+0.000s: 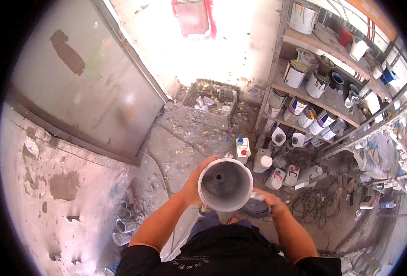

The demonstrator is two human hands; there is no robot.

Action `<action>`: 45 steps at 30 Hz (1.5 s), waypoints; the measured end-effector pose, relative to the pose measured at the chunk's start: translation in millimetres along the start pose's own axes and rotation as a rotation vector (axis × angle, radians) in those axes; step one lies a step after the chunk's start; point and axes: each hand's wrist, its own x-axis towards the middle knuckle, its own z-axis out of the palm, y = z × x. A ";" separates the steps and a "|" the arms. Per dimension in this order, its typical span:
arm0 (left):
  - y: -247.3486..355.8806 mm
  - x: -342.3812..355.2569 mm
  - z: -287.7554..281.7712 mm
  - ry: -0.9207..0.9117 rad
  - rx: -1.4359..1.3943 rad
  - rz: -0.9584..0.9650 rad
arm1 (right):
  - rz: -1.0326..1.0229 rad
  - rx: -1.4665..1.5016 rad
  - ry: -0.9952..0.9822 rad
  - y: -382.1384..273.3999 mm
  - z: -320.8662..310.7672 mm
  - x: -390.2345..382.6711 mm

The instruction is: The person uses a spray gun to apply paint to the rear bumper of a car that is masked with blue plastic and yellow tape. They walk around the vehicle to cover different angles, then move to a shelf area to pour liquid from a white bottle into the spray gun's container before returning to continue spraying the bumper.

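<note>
A pale grey round cup (225, 185) is held up in front of my body, its mouth facing up. Its inside is smudged grey, and a small dark hole shows at the bottom. My left hand (195, 185) is wrapped round its left side, with the fingertips partly hidden behind it. To the right, my right hand (272, 203) is closed on a dark round lid (255, 208), held low beside the cup and partly covered by it. Something whitish shows by the right fingers; I cannot make out what it is.
A shelf rack (320, 96) with several paint cans stands at the right. Plastic jugs (263, 161) and coiled cables (316, 204) lie on the floor before it. Ahead is a crate (212, 118) of litter. A hose (159, 170) runs along the floor by a grey door (88, 69).
</note>
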 end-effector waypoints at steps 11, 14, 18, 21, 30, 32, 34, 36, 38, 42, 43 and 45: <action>-15.2 -2.9 -27.2 0.076 -0.242 -0.109 | 0.172 -0.090 -0.306 -14.7 28.7 49.8; 7.1 19.2 -15.0 0.064 -0.312 -0.023 | 0.197 -0.124 -0.331 -20.4 31.7 61.1; 3.8 22.5 -31.7 0.127 -0.053 -0.227 | 0.179 -0.109 -0.348 -28.2 34.8 76.2; -80.8 -27.7 -50.0 0.247 -0.702 -0.400 | 0.157 -0.013 -0.330 -25.5 40.9 83.4; -72.1 -64.5 -19.9 -0.042 -0.302 -0.671 | 0.080 0.179 -0.334 -19.9 15.9 101.0; -42.7 -36.9 -8.1 -0.107 0.243 -0.791 | 0.034 0.240 -0.239 -18.1 -3.4 87.0; -79.3 -54.3 -42.3 0.053 0.154 -0.811 | -0.033 0.246 -0.181 -12.3 -4.7 70.8; -77.0 -36.8 -44.1 0.303 -0.021 -0.753 | -0.073 0.265 -0.099 -5.3 -29.2 48.4; -99.6 -36.2 -77.2 0.375 0.090 -0.767 | -0.071 0.325 -0.069 7.8 -45.2 30.0; -132.8 -14.9 -123.6 0.608 0.163 -0.817 | -0.149 0.328 0.191 26.5 -71.2 -4.9; -143.5 -16.7 -139.5 0.679 0.251 -0.749 | -0.171 0.356 0.232 34.3 -76.0 -11.9; -172.2 -21.5 -176.7 0.813 0.430 -0.607 | -0.220 0.411 0.327 49.4 -81.1 -19.7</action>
